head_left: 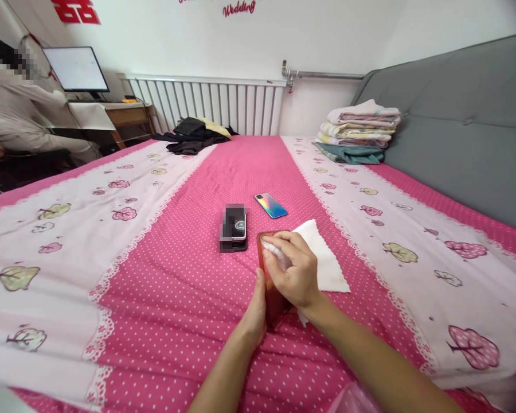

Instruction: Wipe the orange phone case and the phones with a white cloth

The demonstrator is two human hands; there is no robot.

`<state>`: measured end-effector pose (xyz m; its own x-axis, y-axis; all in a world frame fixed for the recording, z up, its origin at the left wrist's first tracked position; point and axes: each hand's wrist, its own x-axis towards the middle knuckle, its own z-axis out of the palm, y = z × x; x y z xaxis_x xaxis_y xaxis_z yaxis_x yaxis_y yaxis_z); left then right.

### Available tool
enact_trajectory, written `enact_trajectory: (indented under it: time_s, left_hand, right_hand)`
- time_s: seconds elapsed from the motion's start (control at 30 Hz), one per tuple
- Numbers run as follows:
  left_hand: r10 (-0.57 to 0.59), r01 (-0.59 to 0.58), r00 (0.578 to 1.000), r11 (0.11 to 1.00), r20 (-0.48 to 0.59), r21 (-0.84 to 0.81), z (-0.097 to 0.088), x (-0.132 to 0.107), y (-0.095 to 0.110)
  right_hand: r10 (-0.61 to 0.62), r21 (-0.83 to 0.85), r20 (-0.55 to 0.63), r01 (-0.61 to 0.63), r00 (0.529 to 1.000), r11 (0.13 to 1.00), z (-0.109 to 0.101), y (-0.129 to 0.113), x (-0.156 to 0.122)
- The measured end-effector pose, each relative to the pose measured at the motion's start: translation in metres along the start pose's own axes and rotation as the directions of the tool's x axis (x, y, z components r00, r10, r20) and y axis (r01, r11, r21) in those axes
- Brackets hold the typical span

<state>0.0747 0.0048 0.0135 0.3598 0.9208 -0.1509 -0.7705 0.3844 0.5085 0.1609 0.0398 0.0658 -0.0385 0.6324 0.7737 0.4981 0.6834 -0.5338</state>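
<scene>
Held upright and slightly tilted over the bed is a reddish-brown phone case point(276, 307). My left hand point(257, 310) grips its lower left side, thumb along the edge. Against the upper inside of the case, my right hand point(296, 269) presses a bunched white wipe point(275, 250) between thumb and fingers; part of it hangs below the hand. A flat white cloth point(324, 258) lies behind and to the right. Beyond the case rests a phone with a blue-rainbow back point(273, 206). To the left sits a dark phone point(239, 225) on another dark item, partly blurred out.
The bed has a pink dotted sheet point(167, 298). Dark clothes point(193, 135) lie at its far edge, and folded bedding point(356, 132) is stacked by the grey headboard point(460, 126). A person point(12, 109) sits at a desk with a monitor point(76, 69) at far left.
</scene>
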Motion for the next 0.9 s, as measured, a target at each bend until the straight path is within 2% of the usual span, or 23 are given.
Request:
enact_trajectory:
  time_s: [0.3, 0.53, 0.67, 0.83, 0.9]
  left_hand:
    - [0.04, -0.04, 0.999, 0.999, 0.0, -0.031, 0.0027, -0.002, 0.0005]
    - [0.021, -0.021, 1.0, 0.999, -0.011, -0.033, -0.0002, -0.0025, -0.0012]
    - [0.028, -0.03, 0.998, 0.999, 0.064, 0.029, -0.0027, -0.0026, -0.0029]
    - [0.029, -0.042, 0.991, 0.994, 0.131, 0.097, -0.001, -0.0045, -0.0006]
    - [-0.016, 0.005, 0.991, 0.996, 0.129, 0.09, -0.0005, -0.0049, 0.0008]
  right_hand:
    - [-0.023, -0.089, -0.017, 0.021, 1.0, 0.996, 0.0032, 0.0019, -0.0043]
    - [0.051, -0.072, -0.046, -0.054, 0.998, 0.996, 0.0028, -0.0001, -0.0022]
    - [0.018, -0.046, -0.058, -0.02, 0.998, 0.999, 0.001, -0.0014, -0.0018]
    - [0.049, 0.058, 0.027, -0.051, 0.998, 0.997, -0.0012, -0.0035, -0.0008]
    - [0.059, 0.107, 0.071, -0.066, 0.996, 0.992, -0.0023, -0.0034, 0.0001]
